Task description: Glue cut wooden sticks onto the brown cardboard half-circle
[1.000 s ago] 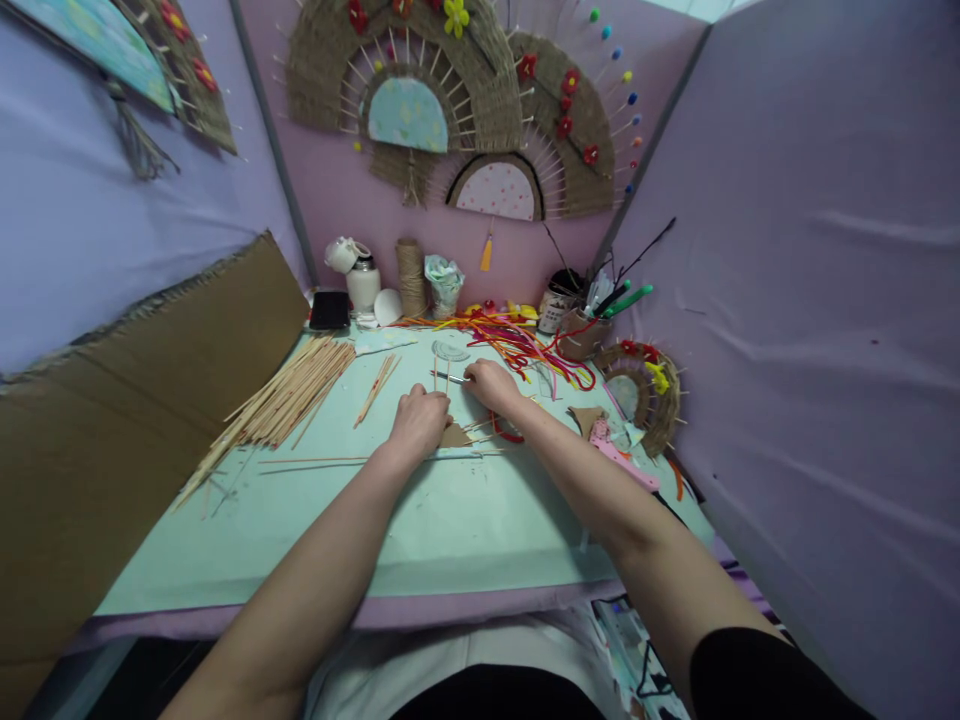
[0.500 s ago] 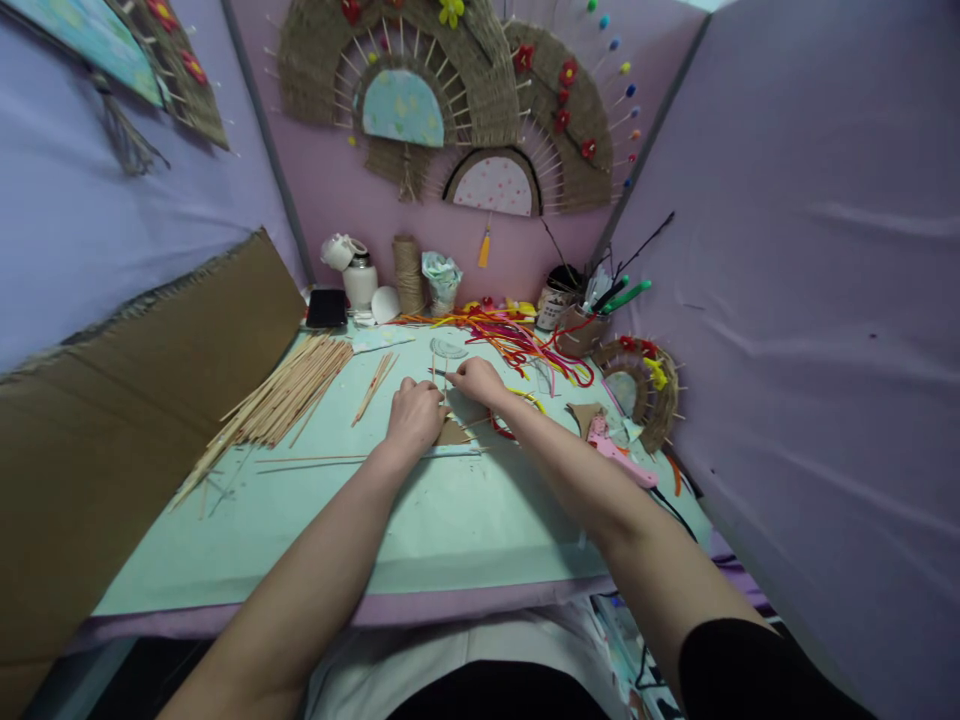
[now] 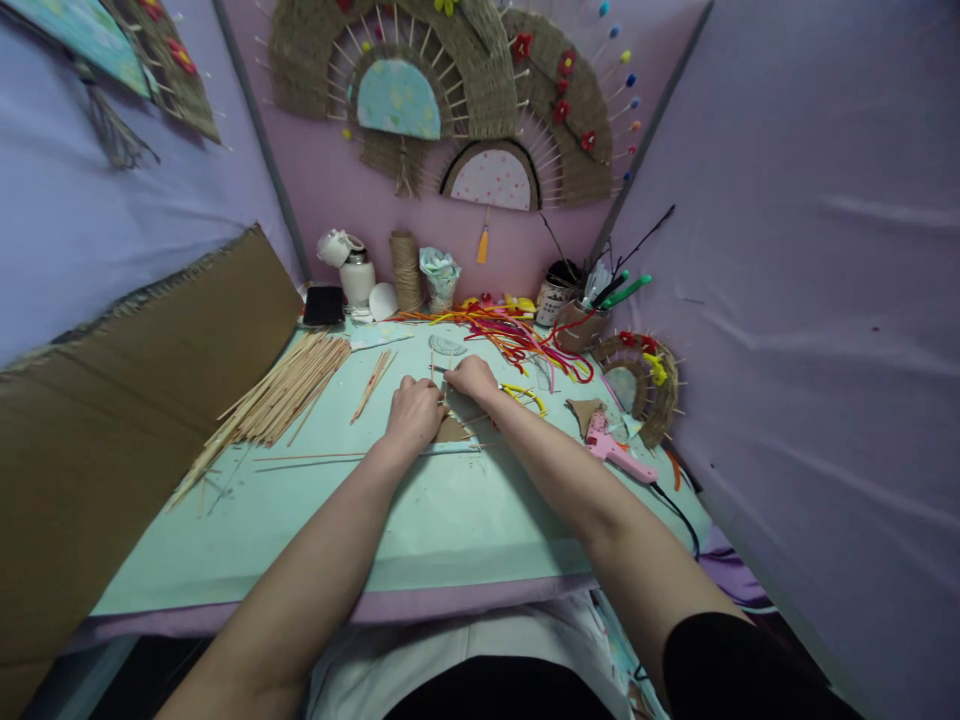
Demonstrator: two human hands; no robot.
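Observation:
Over a small brown cardboard piece (image 3: 454,430) with thin wooden sticks reaching out from it, my left hand (image 3: 415,410) is closed, its fingertips gripping the piece's left side. Those fingers hide part of the cardboard. My right hand (image 3: 474,378) is pinched around a thin dark tool (image 3: 436,370) whose tip points left, just above the left fingertips; its exact kind is too small to tell. Between the two hands a thin stick (image 3: 433,362) points away from me. A clear protractor (image 3: 447,345) lies just beyond them.
Left lie a pile of wooden sticks (image 3: 292,390) and a few loose sticks (image 3: 373,385). Pipe cleaners (image 3: 517,340) spread at the back. A pink glue gun (image 3: 619,455), its cord, and a small woven fan (image 3: 641,385) lie right. A cardboard sheet (image 3: 150,400) stands left.
My right hand has shifted slightly left and toward me, still pinching the thin tool. The right forearm has moved left, uncovering more of the glue gun. My left hand stays in place.

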